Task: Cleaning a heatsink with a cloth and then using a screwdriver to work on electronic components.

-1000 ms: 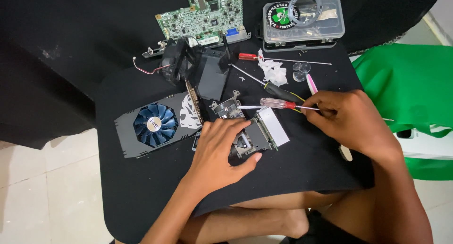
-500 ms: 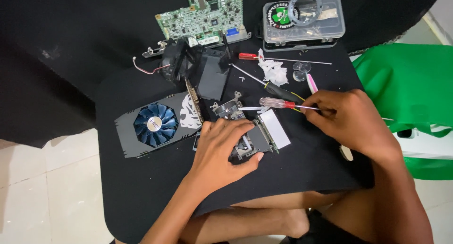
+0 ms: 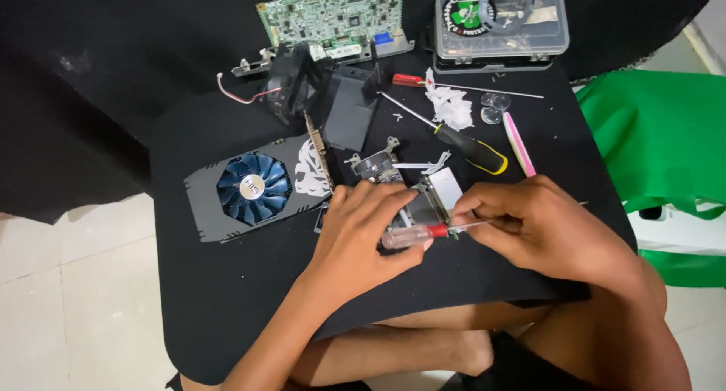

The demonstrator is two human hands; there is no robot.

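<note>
The left hand (image 3: 363, 232) has its grip clenched over a small metal module (image 3: 432, 202) near the middle of the black bench (image 3: 227, 300), and a red-and-clear screwdriver (image 3: 414, 234) lies across under its fingers. The right hand (image 3: 541, 228) pinches the thin shaft end of that screwdriver between thumb and fingertips, knuckles up, wrist coming in from the near right edge. Both forearms reach in from the near edge, over bare legs below.

At the far right corner sits a clear plastic parts box (image 3: 499, 24), lid shut, with small bits showing dimly inside and a ring resting on top; what the bits are I cannot tell. Beside it, at the far edge, lies a green circuit board (image 3: 333, 13). A graphics card with a blue fan (image 3: 253, 188) rests toward the left edge. A yellow-and-black screwdriver (image 3: 461, 143), a crumpled white tissue (image 3: 448, 107) and a pink tool (image 3: 519, 143) lie between the box and the hands.
</note>
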